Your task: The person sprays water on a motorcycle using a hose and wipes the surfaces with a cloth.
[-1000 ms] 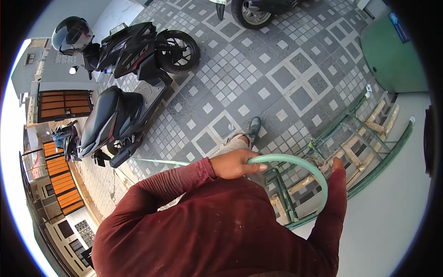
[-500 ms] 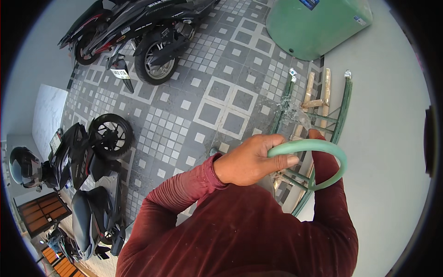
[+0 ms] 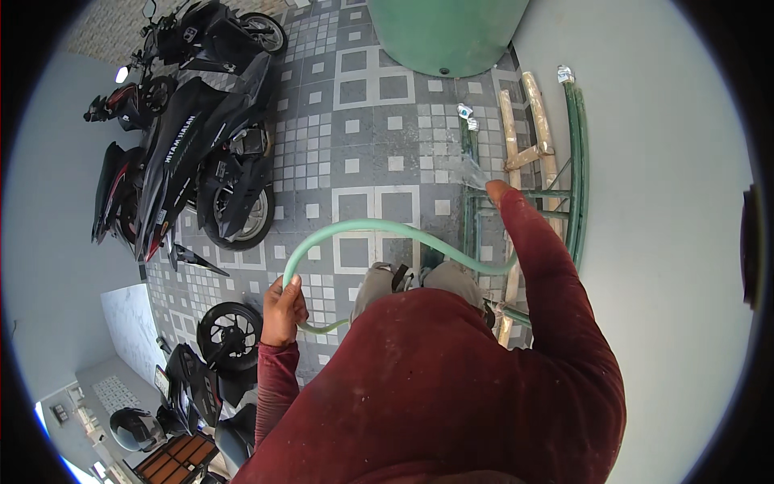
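Observation:
A pale green hose [image 3: 372,224] arcs across in front of my body from one hand to the other. My left hand [image 3: 280,315] is closed around it at the left, and a thinner-looking length trails from there back toward my legs. My right hand [image 3: 497,190], stretched forward at the right, grips the hose near its end. My sleeve and forearm hide most of that grip. Water [image 3: 472,171] sprays out just beyond its fingers. Beside and beneath that hand lie green metal poles [image 3: 576,177] with crossbars, and a wooden frame [image 3: 535,105] like a ladder.
A large green tank [image 3: 447,36] stands far ahead by the pale wall [image 3: 645,242] on my right. Several motorcycles, among them a black one [image 3: 189,145], are parked at the left. Grey patterned tiles [image 3: 355,161] cover the wet floor. A helmet [image 3: 135,429] rests on the lower motorcycle.
My left hand has swung away to the left, spreading the hose loop into a wide arc. My right hand has reached farther forward with the spraying end. The view has turned.

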The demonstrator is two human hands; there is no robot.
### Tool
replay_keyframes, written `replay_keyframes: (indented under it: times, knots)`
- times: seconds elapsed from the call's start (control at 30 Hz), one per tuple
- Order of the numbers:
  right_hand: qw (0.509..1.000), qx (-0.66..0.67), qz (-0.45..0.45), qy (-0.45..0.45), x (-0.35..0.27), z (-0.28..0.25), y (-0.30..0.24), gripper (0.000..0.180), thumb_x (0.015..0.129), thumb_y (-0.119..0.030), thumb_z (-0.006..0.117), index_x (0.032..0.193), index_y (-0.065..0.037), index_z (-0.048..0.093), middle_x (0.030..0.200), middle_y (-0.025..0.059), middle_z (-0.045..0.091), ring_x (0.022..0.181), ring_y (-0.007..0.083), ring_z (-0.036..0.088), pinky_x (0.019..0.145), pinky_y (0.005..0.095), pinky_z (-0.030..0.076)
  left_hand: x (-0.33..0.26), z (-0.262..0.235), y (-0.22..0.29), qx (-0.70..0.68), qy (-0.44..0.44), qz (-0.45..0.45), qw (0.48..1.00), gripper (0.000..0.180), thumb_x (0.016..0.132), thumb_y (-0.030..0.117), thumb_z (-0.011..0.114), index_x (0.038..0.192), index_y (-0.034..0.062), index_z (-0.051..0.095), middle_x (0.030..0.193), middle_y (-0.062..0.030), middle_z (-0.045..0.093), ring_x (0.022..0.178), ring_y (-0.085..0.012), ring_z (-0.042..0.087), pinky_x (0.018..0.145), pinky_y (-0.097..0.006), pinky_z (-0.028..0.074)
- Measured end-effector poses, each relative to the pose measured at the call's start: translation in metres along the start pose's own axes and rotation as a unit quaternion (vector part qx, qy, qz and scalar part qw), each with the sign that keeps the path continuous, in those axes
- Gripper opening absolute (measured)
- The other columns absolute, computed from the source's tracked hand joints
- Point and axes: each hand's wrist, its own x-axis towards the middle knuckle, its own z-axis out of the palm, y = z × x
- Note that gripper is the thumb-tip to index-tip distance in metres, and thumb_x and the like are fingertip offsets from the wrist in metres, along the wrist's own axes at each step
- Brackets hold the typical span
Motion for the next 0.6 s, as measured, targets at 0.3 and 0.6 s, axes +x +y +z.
replay_keyframes:
  times: [0.3,0.6]
  knots:
    - [0.990,-0.132,-0.059,-0.003,0.211,-0.098,0.046,0.020,0.086,-0.011,0.056,0.093,0.000,0.072,0.103,0.0244,0.069,0.096,0.0372,0.069,0.081,0.0454,0.055,0.074,0.025,0.046,0.015,0.111,-0.050,0.992,0.031,0.098,0.033,0.062,0.079,0.0130,0.046,0.056,0.0050,0.036,0.042,-0.0060,0.031,0.040,-0.024,0.028]
    - [0.974,-0.190,-0.083,-0.094,0.305,-0.251,0.011,0.029,0.088,-0.014,0.052,0.101,0.001,0.073,0.110,0.0246,0.068,0.100,0.0384,0.068,0.086,0.0466,0.054,0.232,0.052,0.097,-0.050,0.097,-0.087,0.990,0.029,0.097,0.030,0.063,0.081,0.0105,0.049,0.055,0.0058,0.037,0.042,-0.0050,0.030,0.039,-0.024,0.024]
